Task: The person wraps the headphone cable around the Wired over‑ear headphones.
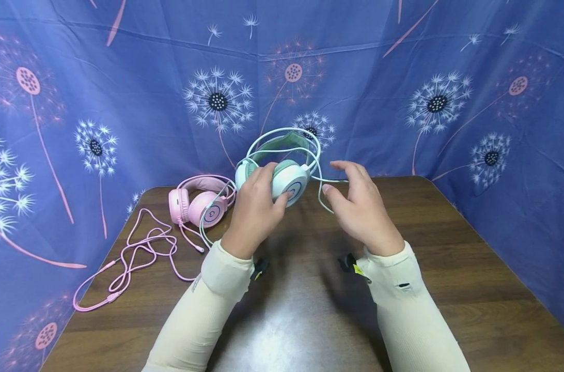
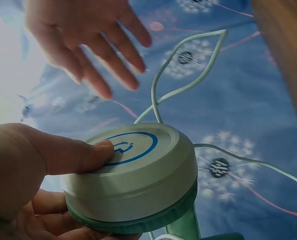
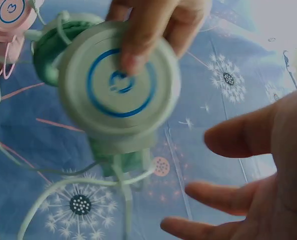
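A mint-green and white headset (image 1: 282, 165) is held up above the brown table (image 1: 449, 268). My left hand (image 1: 256, 206) grips its two ear cups together, thumb pressed on the white cup with the blue ring (image 2: 133, 165) (image 3: 119, 87). Its pale green cable (image 1: 323, 188) loops out to the right and hangs down. My right hand (image 1: 356, 204) hovers open just right of the headset, fingers spread, holding nothing; the cable passes near its fingertips.
A pink headset (image 1: 200, 204) lies on the table's far left, its pink cable (image 1: 133, 253) coiled toward the left edge. Blue dandelion-print cloth (image 1: 124, 103) walls in the back and both sides. My cream sleeves (image 1: 207, 310) cross the near table.
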Demonstrator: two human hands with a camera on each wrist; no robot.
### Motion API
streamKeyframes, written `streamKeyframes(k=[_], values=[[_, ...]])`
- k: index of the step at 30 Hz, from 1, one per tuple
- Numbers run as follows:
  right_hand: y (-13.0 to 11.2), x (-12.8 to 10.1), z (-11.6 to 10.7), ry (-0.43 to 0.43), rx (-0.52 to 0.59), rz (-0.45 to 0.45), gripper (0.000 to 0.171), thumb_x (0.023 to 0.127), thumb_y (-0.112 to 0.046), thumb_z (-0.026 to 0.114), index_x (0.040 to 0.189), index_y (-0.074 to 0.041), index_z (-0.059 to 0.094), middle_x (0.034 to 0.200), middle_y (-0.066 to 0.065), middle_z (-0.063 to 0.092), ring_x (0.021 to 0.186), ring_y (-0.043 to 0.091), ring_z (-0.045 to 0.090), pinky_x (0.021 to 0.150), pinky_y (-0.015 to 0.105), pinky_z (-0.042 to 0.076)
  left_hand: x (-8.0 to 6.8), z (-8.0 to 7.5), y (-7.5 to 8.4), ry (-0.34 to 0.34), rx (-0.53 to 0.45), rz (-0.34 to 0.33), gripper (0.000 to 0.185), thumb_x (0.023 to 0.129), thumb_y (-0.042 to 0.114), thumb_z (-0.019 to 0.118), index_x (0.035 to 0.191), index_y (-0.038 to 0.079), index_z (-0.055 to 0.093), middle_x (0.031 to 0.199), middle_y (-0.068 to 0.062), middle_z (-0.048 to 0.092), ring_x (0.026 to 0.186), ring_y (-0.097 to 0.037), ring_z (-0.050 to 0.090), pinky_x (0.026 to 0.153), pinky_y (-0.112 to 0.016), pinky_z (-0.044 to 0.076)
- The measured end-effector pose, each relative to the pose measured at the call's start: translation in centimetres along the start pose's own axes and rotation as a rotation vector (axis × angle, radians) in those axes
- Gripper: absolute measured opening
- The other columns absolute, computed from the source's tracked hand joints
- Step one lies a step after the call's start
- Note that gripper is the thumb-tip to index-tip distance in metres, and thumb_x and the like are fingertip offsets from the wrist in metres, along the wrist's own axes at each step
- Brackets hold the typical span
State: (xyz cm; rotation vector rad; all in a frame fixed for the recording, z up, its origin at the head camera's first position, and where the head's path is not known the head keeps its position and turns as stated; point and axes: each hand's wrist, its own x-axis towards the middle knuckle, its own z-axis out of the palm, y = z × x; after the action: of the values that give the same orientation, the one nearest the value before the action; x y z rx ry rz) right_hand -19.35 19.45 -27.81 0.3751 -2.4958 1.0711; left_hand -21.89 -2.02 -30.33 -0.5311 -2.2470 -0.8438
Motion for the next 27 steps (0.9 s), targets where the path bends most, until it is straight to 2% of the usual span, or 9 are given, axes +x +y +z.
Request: streamKeyframes(k=[5,9,12,16,19,22,25,27], values=[[-0.3,0.1,-0.5,0.020,0.033,0.079,0.060,0.103,-0.033,0.058,0.156,-0.012,0.042,0.160,0.009,0.043,0.150,0.031,0.037,0.121,0.056,0.030,-0.4,-1.3,1.3,0.044,-0.046,0.083,0.052,0.083,0.012,0.085,0.130,0.003,0.062,0.109,-0.012,0.067,0.099,-0.025,0.066,0.087,-0.043,0.056],[-0.3,0.0,-0.7,0.031,0.068,0.096,0.064,0.104,-0.039,0.056,0.159,-0.013,0.036,0.160,0.009,0.044,0.152,0.029,0.036,0.122,0.056,0.029,-0.9,-2.5,2.3,0.058,-0.059,0.127,0.053,0.084,0.012,0.084,0.131,0.002,0.062,0.109,-0.012,0.067,0.098,-0.025,0.065,0.086,-0.043,0.056],[-0.3,-0.1,-0.7,0.056,0.094,0.093,0.064,0.104,-0.040,0.056,0.159,-0.013,0.037,0.158,0.010,0.047,0.150,0.029,0.038,0.121,0.056,0.030,-1.2,-3.1,3.0,0.056,-0.058,0.149,0.054,0.084,0.011,0.084,0.132,0.003,0.062,0.109,-0.012,0.067,0.098,-0.025,0.065,0.088,-0.043,0.056],[-0.3,-0.1,-0.6,0.064,0.168,0.093,0.062,0.105,-0.039,0.055,0.157,-0.009,0.040,0.152,0.013,0.053,0.143,0.027,0.049,0.120,0.051,0.036,-1.5,-3.7,3.6,0.057,-0.064,0.171,0.055,0.084,0.010,0.083,0.133,0.002,0.061,0.112,-0.013,0.068,0.101,-0.025,0.066,0.091,-0.043,0.056],[-0.4,0.0,-0.6,0.026,0.338,0.094,0.058,0.107,-0.035,0.052,0.155,-0.004,0.040,0.141,0.016,0.060,0.128,0.025,0.061,0.116,0.041,0.041,-1.7,-4.0,4.0,0.072,-0.073,0.195,0.055,0.084,0.010,0.083,0.133,0.001,0.061,0.113,-0.014,0.068,0.103,-0.026,0.066,0.093,-0.043,0.057],[-0.6,0.0,-0.8,-0.025,0.573,0.099,0.054,0.109,-0.031,0.052,0.152,0.000,0.042,0.125,0.014,0.066,0.107,0.022,0.069,0.107,0.032,0.047,-1.9,-4.3,4.3,0.088,-0.080,0.224,0.055,0.084,0.010,0.083,0.133,0.000,0.061,0.114,-0.014,0.069,0.105,-0.026,0.067,0.093,-0.043,0.057],[-0.8,-0.2,-1.0,-0.056,0.759,0.096,0.052,0.108,-0.030,0.054,0.149,0.001,0.044,0.112,0.009,0.070,0.090,0.019,0.070,0.095,0.028,0.051,-2.0,-4.5,4.7,0.092,-0.088,0.247,0.055,0.084,0.009,0.082,0.134,0.000,0.061,0.117,-0.014,0.068,0.109,-0.025,0.067,0.096,-0.042,0.057],[-0.9,-0.3,-1.0,-0.061,0.841,0.093,0.052,0.107,-0.028,0.056,0.148,0.001,0.044,0.112,0.007,0.071,0.083,0.017,0.069,0.089,0.029,0.054,-2.2,-4.7,4.9,0.087,-0.093,0.257,0.055,0.085,0.009,0.082,0.135,0.000,0.060,0.119,-0.014,0.068,0.111,-0.025,0.067,0.098,-0.041,0.056]])
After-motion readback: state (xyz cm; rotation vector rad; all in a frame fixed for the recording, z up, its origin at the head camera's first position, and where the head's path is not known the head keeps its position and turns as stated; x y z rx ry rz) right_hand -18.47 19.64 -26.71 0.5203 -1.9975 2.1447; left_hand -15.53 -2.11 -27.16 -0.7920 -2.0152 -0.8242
